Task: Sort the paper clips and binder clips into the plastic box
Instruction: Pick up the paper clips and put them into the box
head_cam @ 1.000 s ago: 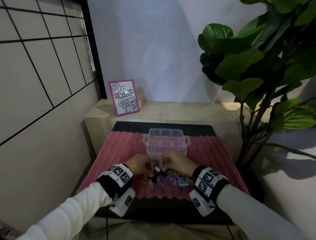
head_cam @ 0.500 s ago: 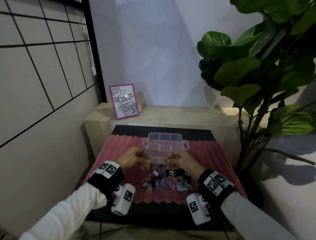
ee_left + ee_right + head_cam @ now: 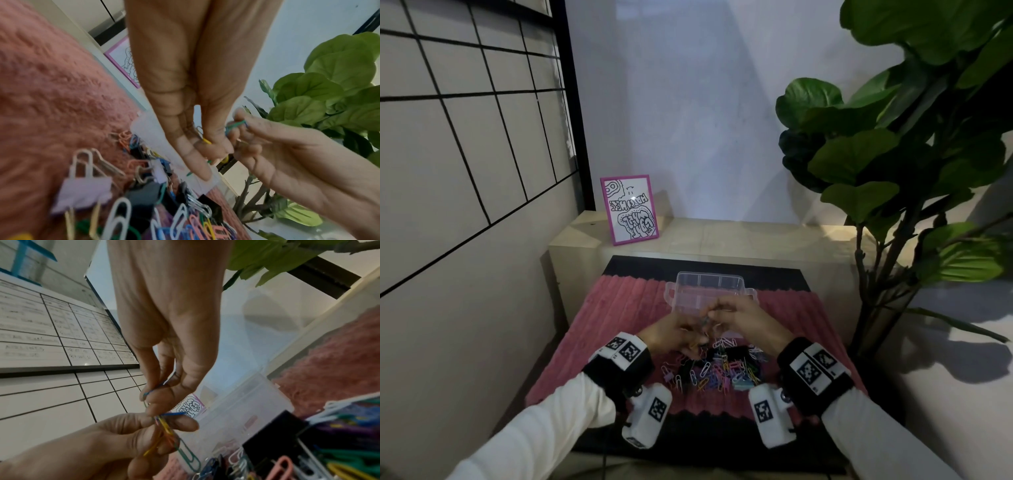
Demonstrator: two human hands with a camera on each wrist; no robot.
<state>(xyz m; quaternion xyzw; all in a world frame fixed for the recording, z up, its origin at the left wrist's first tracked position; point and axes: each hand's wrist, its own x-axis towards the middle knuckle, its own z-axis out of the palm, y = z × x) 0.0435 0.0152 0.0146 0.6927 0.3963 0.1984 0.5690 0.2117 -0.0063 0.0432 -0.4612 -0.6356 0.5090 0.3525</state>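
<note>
Head view, both hands risen, left hand [image 3: 674, 330] and right hand [image 3: 739, 313] pinching paper clips [image 3: 704, 322].

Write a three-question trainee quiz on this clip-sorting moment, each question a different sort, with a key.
1. True or false: the plastic box stands on the pink mat, beyond the pile of clips.
2. Multiple choice: what does the left hand hold? A) a black binder clip; B) several coloured paper clips; C) nothing.
3. Fill in: the right hand pinches a paper clip between thumb and ____.

Key:
1. True.
2. B: yellow, orange and green clips show in its fingers in the right wrist view.
3. Fingers: the hands meet above the pile, in front of the box.
</note>
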